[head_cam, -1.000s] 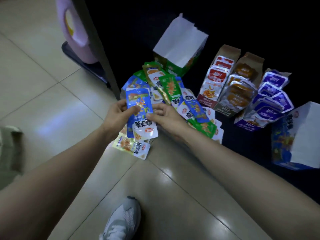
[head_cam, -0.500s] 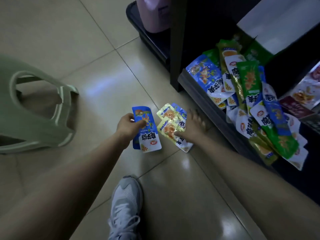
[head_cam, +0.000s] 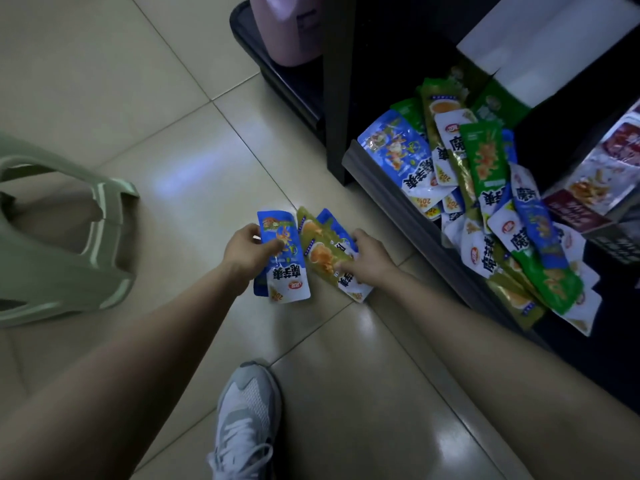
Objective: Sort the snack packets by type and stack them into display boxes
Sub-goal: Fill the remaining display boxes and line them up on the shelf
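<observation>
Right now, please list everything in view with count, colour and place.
blue foil snack packet: at least one, blue, in left hand
olive foil snack packets: about two, olive, floor under right hand
pile of mixed packets: many, blue, green, white, dark shelf
cardboard display box: one, green, white flap, behind pile
moulded plastic stool: one, pale green, left
mesh sneaker: one, grey, bottom centre
left hand: one, gripping blue packet
right hand: one, gripping olive packets

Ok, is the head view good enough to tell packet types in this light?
Head view: dim, shelf interior near black; glare patches on the floor tiles; blue packet in the left grip is sharp, print legible; yellow-green packets in the right grip duller but distinguishable; wide-angle stretch bends the frame edges.
</observation>
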`<state>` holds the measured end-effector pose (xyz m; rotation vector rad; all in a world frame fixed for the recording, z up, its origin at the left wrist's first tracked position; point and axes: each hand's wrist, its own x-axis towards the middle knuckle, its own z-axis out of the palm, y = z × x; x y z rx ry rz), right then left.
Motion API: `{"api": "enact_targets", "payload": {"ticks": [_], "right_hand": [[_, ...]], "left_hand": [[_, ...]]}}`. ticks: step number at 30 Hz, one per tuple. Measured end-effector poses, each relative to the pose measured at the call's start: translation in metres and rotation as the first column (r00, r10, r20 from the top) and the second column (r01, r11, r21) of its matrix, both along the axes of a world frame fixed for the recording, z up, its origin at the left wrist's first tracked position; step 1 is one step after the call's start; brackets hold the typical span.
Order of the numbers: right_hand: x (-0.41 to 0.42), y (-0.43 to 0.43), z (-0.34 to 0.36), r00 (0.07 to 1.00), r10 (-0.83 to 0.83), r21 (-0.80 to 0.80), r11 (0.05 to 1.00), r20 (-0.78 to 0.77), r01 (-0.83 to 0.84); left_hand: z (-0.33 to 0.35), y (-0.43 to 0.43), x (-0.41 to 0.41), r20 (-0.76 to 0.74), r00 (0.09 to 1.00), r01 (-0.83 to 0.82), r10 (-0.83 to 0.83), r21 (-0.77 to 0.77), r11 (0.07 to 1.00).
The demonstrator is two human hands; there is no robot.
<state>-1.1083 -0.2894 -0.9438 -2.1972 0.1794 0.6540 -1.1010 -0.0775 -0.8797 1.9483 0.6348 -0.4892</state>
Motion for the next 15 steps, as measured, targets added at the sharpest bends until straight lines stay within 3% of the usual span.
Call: {"api": "enact_targets", "payload": {"ticks": [3,6,10,15], "right_hand": [[0.001,-0.001,0.031,0.997,-0.052,0.179,0.983,0.056,0.041],[-0.004,-0.014,0.072,0.988,-0.120,0.342,0.936,0.096,0.081],[-0.013,-0.050,0.120,0.964,-0.179,0.351,0.931,0.195,0.102],[-0.046,-0.131,0.158,0.908,-0.368,0.378,0.884,0.203,0.274]], "left_hand": [[0.016,-0.002,-0.002,0.140,0.987,-0.077,0.077,-0.003,0.997],[0.045,-0.017,-0.003,0.283,0.936,-0.170,0.207,-0.150,0.974],[0.083,-0.062,-0.004,0.319,0.910,-0.161,0.265,-0.316,0.935],[0.104,-0.142,-0.014,0.323,0.935,-0.005,0.145,-0.398,0.918]]}}
